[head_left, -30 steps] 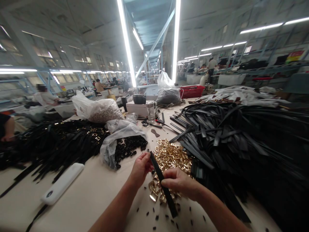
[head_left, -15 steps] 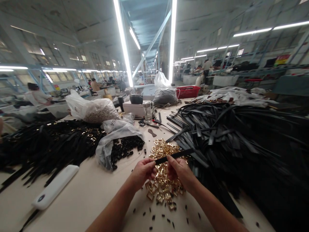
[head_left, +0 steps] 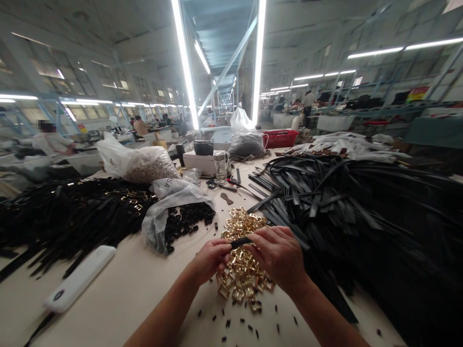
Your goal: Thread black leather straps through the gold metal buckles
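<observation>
A black strap (head_left: 240, 242) runs between my two hands above a pile of gold buckles (head_left: 243, 272). My left hand (head_left: 211, 258) pinches one end of it between thumb and fingers. Over the strap's other end, my right hand (head_left: 277, 253) is closed, its fingers hiding that part. Small black pieces (head_left: 228, 323) are scattered on the table below the buckles. Left of the pile, an open plastic bag (head_left: 155, 229) spills small black loops (head_left: 188, 219).
A big heap of black straps (head_left: 336, 193) covers the right side. More straps with gold buckles (head_left: 90, 207) lie at left, near a white corded device (head_left: 80, 278). Behind stand a glass jar (head_left: 220, 166), a filled bag (head_left: 146, 164) and a red basket (head_left: 282, 138). People work farther off.
My right hand has turned and closed over the strap, covering the end that stuck out to the right. My left hand keeps its pinch, nearly in place.
</observation>
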The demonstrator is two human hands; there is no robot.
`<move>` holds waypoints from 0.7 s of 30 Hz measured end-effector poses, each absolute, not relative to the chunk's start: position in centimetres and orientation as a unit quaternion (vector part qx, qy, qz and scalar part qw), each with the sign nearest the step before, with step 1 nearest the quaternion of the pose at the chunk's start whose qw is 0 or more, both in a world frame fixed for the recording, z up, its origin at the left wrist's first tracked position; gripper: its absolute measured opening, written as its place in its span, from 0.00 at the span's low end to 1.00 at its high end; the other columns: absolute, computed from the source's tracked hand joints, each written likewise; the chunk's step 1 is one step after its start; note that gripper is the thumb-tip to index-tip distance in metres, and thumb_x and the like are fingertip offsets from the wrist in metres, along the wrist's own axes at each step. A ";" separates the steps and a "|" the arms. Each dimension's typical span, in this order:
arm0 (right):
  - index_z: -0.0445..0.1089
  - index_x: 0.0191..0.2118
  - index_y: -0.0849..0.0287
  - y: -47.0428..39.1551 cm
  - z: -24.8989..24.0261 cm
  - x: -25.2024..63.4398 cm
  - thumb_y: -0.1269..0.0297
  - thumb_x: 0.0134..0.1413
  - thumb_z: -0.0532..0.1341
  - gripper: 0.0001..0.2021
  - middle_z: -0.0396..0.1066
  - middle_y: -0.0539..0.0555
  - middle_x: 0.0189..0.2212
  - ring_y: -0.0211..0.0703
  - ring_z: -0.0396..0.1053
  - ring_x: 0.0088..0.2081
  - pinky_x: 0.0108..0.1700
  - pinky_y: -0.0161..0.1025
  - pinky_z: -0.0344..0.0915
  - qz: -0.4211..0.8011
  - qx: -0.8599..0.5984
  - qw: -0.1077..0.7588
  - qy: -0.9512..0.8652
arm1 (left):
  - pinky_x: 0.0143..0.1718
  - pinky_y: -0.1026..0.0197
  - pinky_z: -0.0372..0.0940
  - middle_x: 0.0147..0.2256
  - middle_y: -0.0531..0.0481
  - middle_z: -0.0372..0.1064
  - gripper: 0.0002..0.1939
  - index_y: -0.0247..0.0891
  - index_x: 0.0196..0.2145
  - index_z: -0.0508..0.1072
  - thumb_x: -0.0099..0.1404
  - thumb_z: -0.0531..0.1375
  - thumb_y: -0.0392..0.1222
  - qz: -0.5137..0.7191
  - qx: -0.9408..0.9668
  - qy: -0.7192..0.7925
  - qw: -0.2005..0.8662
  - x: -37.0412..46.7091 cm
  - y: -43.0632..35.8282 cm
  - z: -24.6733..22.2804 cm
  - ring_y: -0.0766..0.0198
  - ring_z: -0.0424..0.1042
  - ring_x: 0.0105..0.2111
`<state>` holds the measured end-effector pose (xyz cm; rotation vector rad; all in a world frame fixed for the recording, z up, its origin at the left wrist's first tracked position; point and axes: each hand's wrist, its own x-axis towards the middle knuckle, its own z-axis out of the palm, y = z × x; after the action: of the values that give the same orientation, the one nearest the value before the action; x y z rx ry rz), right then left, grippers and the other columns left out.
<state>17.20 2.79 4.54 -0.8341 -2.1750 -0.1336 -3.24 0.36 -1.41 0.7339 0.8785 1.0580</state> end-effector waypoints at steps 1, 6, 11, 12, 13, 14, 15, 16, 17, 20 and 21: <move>0.73 0.39 0.54 2.9 4.5 17.2 0.58 0.56 0.63 0.08 0.75 0.52 0.38 0.46 0.70 0.40 0.49 0.45 0.56 -0.036 -0.321 0.395 -0.860 | 0.13 0.73 0.46 0.16 0.57 0.62 0.11 0.31 0.33 0.72 0.56 0.65 0.41 0.471 0.331 0.397 0.714 -3.3 0.3 -1.4 0.77 0.57 0.12; 0.74 0.40 0.53 3.7 3.1 17.0 0.59 0.53 0.66 0.09 0.76 0.50 0.36 0.43 0.71 0.39 0.46 0.41 0.62 0.129 -0.302 0.364 -0.872 | 0.11 0.72 0.44 0.15 0.58 0.60 0.12 0.31 0.33 0.72 0.55 0.66 0.42 0.448 0.343 0.400 0.723 -3.2 0.0 -0.8 0.77 0.54 0.11; 0.75 0.39 0.52 4.0 2.0 16.8 0.62 0.52 0.66 0.07 0.75 0.49 0.34 0.40 0.72 0.36 0.40 0.35 0.65 0.249 -0.332 0.354 -0.838 | 0.11 0.74 0.43 0.14 0.59 0.59 0.11 0.31 0.33 0.72 0.53 0.66 0.40 0.454 0.315 0.386 0.739 -3.1 -0.2 -0.4 0.78 0.53 0.11; 0.75 0.38 0.53 3.9 2.0 16.8 0.62 0.52 0.66 0.07 0.75 0.49 0.34 0.40 0.72 0.35 0.39 0.35 0.65 0.256 -0.335 0.354 -0.835 | 0.11 0.74 0.43 0.14 0.59 0.58 0.11 0.30 0.33 0.72 0.53 0.66 0.39 0.456 0.308 0.381 0.743 -3.1 -0.2 -0.4 0.78 0.53 0.11; 0.75 0.37 0.53 3.8 2.1 16.7 0.62 0.52 0.66 0.06 0.75 0.49 0.33 0.40 0.72 0.35 0.39 0.35 0.65 0.258 -0.338 0.355 -0.833 | 0.11 0.74 0.43 0.15 0.59 0.58 0.11 0.30 0.33 0.72 0.53 0.66 0.39 0.458 0.302 0.374 0.748 -3.1 -0.2 -0.4 0.78 0.52 0.11; 0.75 0.36 0.53 3.6 2.1 16.7 0.62 0.52 0.66 0.06 0.75 0.49 0.32 0.39 0.72 0.34 0.38 0.35 0.65 0.256 -0.341 0.355 -0.832 | 0.12 0.75 0.44 0.15 0.59 0.58 0.11 0.30 0.33 0.72 0.53 0.66 0.39 0.460 0.295 0.368 0.753 -3.1 -0.2 -0.4 0.78 0.53 0.11; 0.75 0.36 0.54 3.5 2.2 16.6 0.62 0.51 0.66 0.05 0.75 0.49 0.32 0.39 0.72 0.34 0.38 0.35 0.65 0.251 -0.344 0.355 -0.832 | 0.12 0.75 0.44 0.15 0.58 0.59 0.11 0.30 0.32 0.72 0.54 0.66 0.38 0.461 0.287 0.361 0.758 -3.0 -0.3 -0.4 0.79 0.53 0.12; 0.74 0.35 0.54 3.3 2.3 16.5 0.62 0.51 0.66 0.05 0.75 0.49 0.31 0.39 0.72 0.33 0.37 0.35 0.64 0.244 -0.345 0.355 -0.834 | 0.12 0.76 0.45 0.16 0.58 0.59 0.10 0.30 0.32 0.72 0.54 0.66 0.37 0.462 0.280 0.356 0.762 -3.0 -0.3 -0.4 0.79 0.53 0.12; 0.74 0.34 0.55 3.2 2.3 16.4 0.62 0.51 0.65 0.04 0.75 0.49 0.30 0.39 0.71 0.32 0.36 0.35 0.64 0.237 -0.345 0.356 -0.836 | 0.13 0.76 0.46 0.16 0.58 0.59 0.10 0.30 0.32 0.72 0.54 0.66 0.37 0.463 0.274 0.352 0.766 -3.0 -0.3 -0.5 0.79 0.53 0.12; 0.73 0.30 0.56 3.1 2.3 16.2 0.64 0.52 0.65 0.03 0.74 0.49 0.27 0.38 0.70 0.30 0.34 0.34 0.62 0.214 -0.342 0.359 -0.842 | 0.12 0.76 0.45 0.16 0.59 0.58 0.09 0.30 0.31 0.72 0.54 0.66 0.37 0.464 0.271 0.349 0.768 -2.8 -0.3 -0.5 0.80 0.52 0.12; 0.72 0.29 0.56 3.2 2.2 16.2 0.64 0.52 0.64 0.03 0.73 0.49 0.26 0.38 0.69 0.29 0.33 0.34 0.61 0.204 -0.342 0.360 -0.844 | 0.12 0.76 0.46 0.16 0.59 0.58 0.09 0.31 0.30 0.72 0.54 0.66 0.38 0.464 0.278 0.354 0.762 -2.7 -0.3 -0.5 0.79 0.52 0.12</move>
<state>16.21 3.15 2.21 -0.8807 -2.1744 0.5263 -2.71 -0.29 -0.52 0.6054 0.7708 1.0101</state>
